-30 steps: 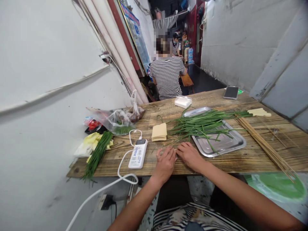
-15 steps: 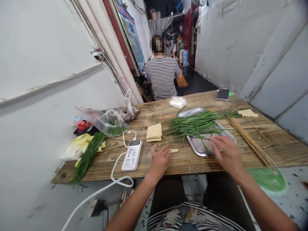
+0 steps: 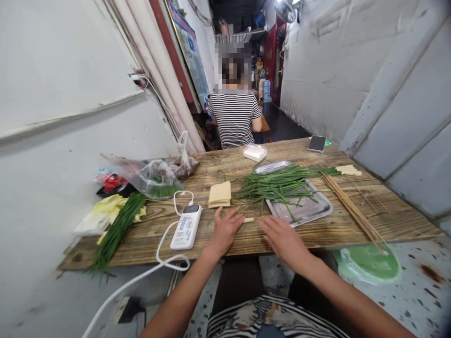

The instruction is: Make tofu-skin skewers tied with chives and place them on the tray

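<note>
On the wooden table [image 3: 207, 237] a small pale roll of tofu skin [image 3: 249, 219] lies in front of me. My left hand [image 3: 225, 229] holds it down, its fingers bent over the left end. Just right of the roll is my right hand [image 3: 283, 237], palm down with fingers stretched out; anything beneath it is hidden. Behind the left hand sits a stack of square tofu sheets [image 3: 220, 194]. Long green chives [image 3: 278, 183] lie loosely across a metal tray [image 3: 322, 209], some strands hanging over its near side.
A white power bank [image 3: 186, 227] with a cable stands at left, beside another chive bunch [image 3: 118, 232] and plastic bags [image 3: 158, 178]. Wooden skewers [image 3: 352, 211], finished pale rolls [image 3: 348, 170] and a phone [image 3: 316, 143] lie at right. A person in stripes [image 3: 234, 119] sits beyond the table.
My right hand has moved left from the tray to beside the tofu roll, its fingers straightening. My left hand stays at the roll. The view has shifted slightly.
</note>
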Demonstrator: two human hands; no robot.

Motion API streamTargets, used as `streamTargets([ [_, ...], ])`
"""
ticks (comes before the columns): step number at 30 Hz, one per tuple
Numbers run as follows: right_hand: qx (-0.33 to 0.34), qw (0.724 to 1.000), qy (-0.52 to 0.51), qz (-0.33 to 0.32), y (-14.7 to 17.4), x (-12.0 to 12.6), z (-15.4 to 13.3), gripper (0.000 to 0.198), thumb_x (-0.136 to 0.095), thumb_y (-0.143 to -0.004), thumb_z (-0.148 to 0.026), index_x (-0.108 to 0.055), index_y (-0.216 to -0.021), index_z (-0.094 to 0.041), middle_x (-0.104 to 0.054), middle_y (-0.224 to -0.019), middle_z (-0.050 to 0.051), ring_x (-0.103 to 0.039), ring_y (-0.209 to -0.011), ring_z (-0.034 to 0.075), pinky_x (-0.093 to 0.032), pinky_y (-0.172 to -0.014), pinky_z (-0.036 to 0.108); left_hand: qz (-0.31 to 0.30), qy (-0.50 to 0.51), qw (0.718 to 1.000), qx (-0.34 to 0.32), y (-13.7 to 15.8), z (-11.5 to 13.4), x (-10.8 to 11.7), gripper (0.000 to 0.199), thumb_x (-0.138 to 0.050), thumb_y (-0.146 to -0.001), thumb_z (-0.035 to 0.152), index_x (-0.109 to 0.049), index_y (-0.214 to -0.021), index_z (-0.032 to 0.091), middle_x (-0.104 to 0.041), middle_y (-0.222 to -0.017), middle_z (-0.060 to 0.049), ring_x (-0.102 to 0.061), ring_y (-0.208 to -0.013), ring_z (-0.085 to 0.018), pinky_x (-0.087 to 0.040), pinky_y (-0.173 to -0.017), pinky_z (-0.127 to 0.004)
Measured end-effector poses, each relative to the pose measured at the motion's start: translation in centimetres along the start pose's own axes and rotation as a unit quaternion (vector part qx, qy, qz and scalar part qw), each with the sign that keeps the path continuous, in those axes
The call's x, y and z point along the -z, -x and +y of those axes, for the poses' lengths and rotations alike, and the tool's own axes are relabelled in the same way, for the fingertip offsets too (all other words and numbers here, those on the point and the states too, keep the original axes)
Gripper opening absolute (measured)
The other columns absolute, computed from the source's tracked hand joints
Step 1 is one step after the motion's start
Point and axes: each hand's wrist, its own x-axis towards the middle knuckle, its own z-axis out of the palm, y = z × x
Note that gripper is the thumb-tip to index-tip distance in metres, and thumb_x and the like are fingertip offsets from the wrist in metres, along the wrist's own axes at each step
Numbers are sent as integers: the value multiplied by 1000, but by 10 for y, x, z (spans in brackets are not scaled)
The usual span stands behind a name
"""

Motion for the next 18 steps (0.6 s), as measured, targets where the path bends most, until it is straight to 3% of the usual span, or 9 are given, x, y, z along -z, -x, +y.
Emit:
streamTargets([
  [3,3,1000,2,-30,-24,-40,-21,35,-44,-93,-21,-58,-125,-14,-58,-130,10,-48,-122,24,-39,-102,42,-19,-9,1000,4,-1,-1,2,32,-41,-96,14,-60,-116,29,-66,-120,-4,-48,-127,-22,-7,-109,-57],
  [7,0,999,18,-36,-26,-60,-22,37,-44,-94,-23,-55,-128,-12,-57,-130,12,-48,-121,24,-34,-105,41,-36,-19,999,14,2,-2,1,37,-37,-96,14,-55,-124,29,-63,-125,-4,-45,-129,-21,-4,-111,-57],
  [12,-12,999,5,-48,-24,-55,-20,38,-43,-94,-25,-55,-127,-12,-58,-128,13,-48,-120,23,-32,-106,41,1,-51,998,24,11,14,-1,41,-35,-98,24,-41,-139,22,-50,-139,-10,-35,-137,-20,-3,-115,-52],
  [18,-40,997,-13,-58,-30,-29,-31,35,-42,-92,-24,-55,-125,-23,-61,-124,2,-52,-116,19,-38,-105,38,-16,-30,999,-32,18,23,-7,47,-36,-97,33,-37,-142,18,-50,-139,-12,-44,-131,-23,-12,-116,-51],
])
